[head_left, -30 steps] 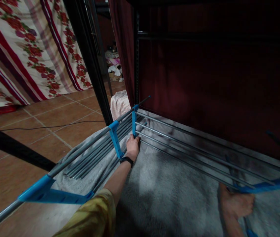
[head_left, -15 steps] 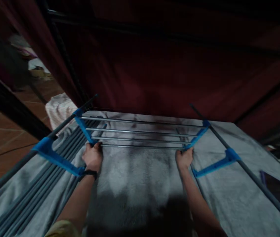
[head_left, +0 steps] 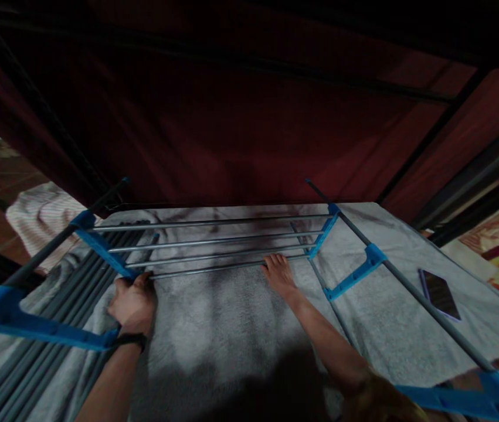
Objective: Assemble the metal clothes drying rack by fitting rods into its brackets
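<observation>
Two arms are stretched forward over a grey blanket. The left hand is curled around the rack at its nearest bar; the right hand is laid there, fingers together. The rack is set on the blanket.

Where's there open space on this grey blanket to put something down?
The widest bare patch of the grey blanket lies between the left hand and right hand, below the metal rods. A smaller one sits between the blue bracket and the phone. The loose poles crowd the left edge.
</observation>
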`<move>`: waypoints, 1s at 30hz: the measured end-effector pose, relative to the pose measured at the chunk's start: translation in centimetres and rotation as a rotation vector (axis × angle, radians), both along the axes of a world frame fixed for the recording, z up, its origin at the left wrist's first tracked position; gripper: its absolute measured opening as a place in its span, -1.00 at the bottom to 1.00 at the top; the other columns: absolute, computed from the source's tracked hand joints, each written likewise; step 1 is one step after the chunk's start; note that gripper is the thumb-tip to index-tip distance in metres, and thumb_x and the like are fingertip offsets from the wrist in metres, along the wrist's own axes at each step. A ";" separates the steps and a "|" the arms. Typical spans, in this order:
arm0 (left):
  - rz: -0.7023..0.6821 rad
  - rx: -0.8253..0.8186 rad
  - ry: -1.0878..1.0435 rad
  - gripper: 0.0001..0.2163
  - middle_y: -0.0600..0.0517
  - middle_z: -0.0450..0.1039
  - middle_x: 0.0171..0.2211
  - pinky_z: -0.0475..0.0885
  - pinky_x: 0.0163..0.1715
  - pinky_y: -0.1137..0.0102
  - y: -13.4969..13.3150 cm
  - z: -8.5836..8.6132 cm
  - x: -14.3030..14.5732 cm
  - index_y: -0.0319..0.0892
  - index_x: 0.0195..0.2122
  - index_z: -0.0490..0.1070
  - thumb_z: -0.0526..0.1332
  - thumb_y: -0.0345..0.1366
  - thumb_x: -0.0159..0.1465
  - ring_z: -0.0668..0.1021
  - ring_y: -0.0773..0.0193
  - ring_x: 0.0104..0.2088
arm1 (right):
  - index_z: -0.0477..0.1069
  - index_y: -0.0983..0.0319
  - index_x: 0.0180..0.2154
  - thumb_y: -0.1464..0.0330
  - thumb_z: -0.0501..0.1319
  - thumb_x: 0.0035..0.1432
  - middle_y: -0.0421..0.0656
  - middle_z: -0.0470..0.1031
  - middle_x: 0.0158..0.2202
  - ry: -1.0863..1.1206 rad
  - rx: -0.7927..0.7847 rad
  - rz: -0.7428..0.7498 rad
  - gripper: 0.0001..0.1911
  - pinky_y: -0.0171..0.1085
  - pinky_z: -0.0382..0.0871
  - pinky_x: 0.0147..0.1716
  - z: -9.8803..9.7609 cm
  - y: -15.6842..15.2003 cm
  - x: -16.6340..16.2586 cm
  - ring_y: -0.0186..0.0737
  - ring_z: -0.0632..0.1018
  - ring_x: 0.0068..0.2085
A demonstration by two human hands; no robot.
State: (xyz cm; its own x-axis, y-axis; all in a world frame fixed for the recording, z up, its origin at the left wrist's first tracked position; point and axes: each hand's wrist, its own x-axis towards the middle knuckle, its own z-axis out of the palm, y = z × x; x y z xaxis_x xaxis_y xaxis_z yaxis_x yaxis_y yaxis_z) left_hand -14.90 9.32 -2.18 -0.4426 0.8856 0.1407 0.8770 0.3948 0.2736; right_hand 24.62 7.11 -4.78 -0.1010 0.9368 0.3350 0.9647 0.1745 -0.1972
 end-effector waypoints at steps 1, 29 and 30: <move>0.003 -0.002 0.002 -0.54 -0.27 0.32 0.08 0.41 -0.12 -0.01 0.0 0.0 0.0 0.02 0.23 0.45 -0.05 -0.04 0.44 0.51 -0.14 -0.07 | 0.46 0.18 -0.04 0.24 0.11 0.39 0.00 0.55 -0.03 -0.037 -0.047 -0.003 -0.76 -0.01 0.29 0.13 0.2 0.5 0.0 0.01 0.48 0.04; -0.062 0.044 0.095 -0.52 -0.23 0.32 0.05 0.40 -0.12 0.10 -0.5 -0.4 0.2 0.00 0.28 0.39 -0.05 0.00 0.47 0.48 -0.09 -0.06 | 0.49 0.15 -0.21 0.17 0.20 0.36 -0.08 0.57 -0.17 0.016 -0.050 0.072 -0.79 -0.07 0.30 0.05 -0.1 1.7 0.9 -0.04 0.51 -0.04; -0.065 0.047 0.099 -0.52 -0.23 0.32 0.05 0.40 -0.13 0.10 -0.5 -0.6 0.1 0.01 0.27 0.40 -0.06 0.01 0.47 0.48 -0.09 -0.06 | 0.49 0.15 -0.20 0.17 0.20 0.36 -0.09 0.57 -0.17 0.020 -0.044 0.072 -0.80 -0.07 0.29 0.05 -0.1 1.6 1.0 -0.05 0.51 -0.04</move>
